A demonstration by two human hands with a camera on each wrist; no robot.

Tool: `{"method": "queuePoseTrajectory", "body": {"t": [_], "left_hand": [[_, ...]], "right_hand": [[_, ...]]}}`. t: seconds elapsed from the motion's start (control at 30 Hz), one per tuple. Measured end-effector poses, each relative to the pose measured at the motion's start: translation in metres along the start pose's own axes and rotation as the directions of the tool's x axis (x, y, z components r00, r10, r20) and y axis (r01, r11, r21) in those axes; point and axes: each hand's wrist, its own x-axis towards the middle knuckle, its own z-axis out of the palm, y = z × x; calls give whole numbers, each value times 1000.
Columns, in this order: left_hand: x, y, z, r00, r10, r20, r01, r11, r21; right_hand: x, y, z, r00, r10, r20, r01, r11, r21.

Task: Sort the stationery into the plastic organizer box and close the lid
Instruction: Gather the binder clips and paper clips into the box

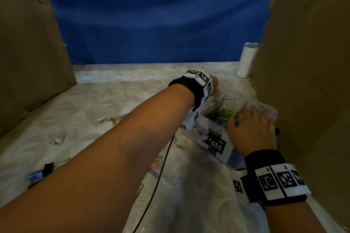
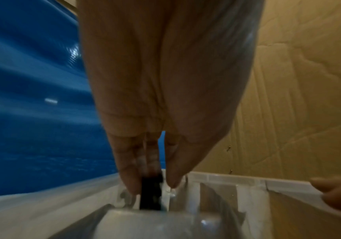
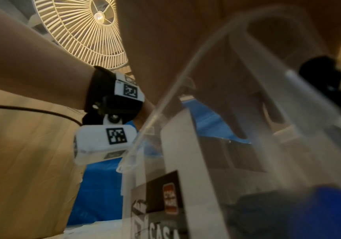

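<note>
Head view: the clear plastic organizer box (image 1: 214, 134) sits on the counter (image 1: 113, 96) at the right, beside a cardboard wall (image 1: 306, 81). The right hand (image 1: 251, 128) rests on the box, fingers spread and relaxed. The left hand (image 1: 213, 86) reaches over its far side. Paper clips (image 1: 111, 118) lie scattered on the counter.

Left wrist view: the left grip pinches a small black item (image 2: 151, 192) over the box's compartments.

Right wrist view: the box's label (image 3: 161, 208) shows.

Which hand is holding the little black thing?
The left hand: its fingertips pinch the small black thing over the clear organizer box. The right hand only rests on the box.
</note>
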Motion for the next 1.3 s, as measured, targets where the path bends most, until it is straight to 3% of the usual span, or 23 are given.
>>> {"method": "queuePoseTrajectory", "body": {"t": [0.03,0.13,0.3,0.4,0.6,0.7,0.8,0.9,0.97,1.07,1.13,1.23,1.3], "left_hand": [[-4,2,-5,1000,15,5,-15,1000,8],[-87,25,-30,993,112,-43,-110,993,47],[-120,22,-31,966,189,-176,-210,972,-109],[-157,-1,-30,919,248,-307,-303,941,-148],[-254,-87,-11,900,141,-412,-264,929,-259],[-310,-138,10,890,6,-456,-195,909,-369],[-358,-178,37,879,-144,-455,-87,889,-449],[-394,-206,68,865,-243,-438,-6,870,-494],[-408,-219,90,868,-292,-403,48,856,-515],[-416,-228,119,901,-347,-262,192,858,-476],[-419,-228,134,937,-329,-117,262,884,-387],[-422,-220,144,963,-269,38,266,908,-323],[-423,-212,145,970,-223,97,239,944,-227]], "right_hand": [[0,0,0,1000,-1,1,1,1000,4],[-1,1,0,1000,-19,-14,20,1000,18],[0,-1,-1,999,-29,-23,29,1000,-5],[0,0,-3,999,-32,4,32,999,-2],[2,-2,-5,1000,-28,-1,28,1000,4],[-4,-10,-4,999,-9,-50,12,998,57],[-23,-30,-2,989,-98,-115,110,988,108],[-59,-71,0,935,-251,-251,295,943,155],[-84,-106,7,900,-362,-242,414,884,217],[-121,-158,22,833,-548,-71,529,754,389],[-140,-190,32,746,-659,97,550,691,468],[-152,-230,46,599,-738,312,637,675,374],[-152,-252,54,537,-748,391,690,656,307]]}}
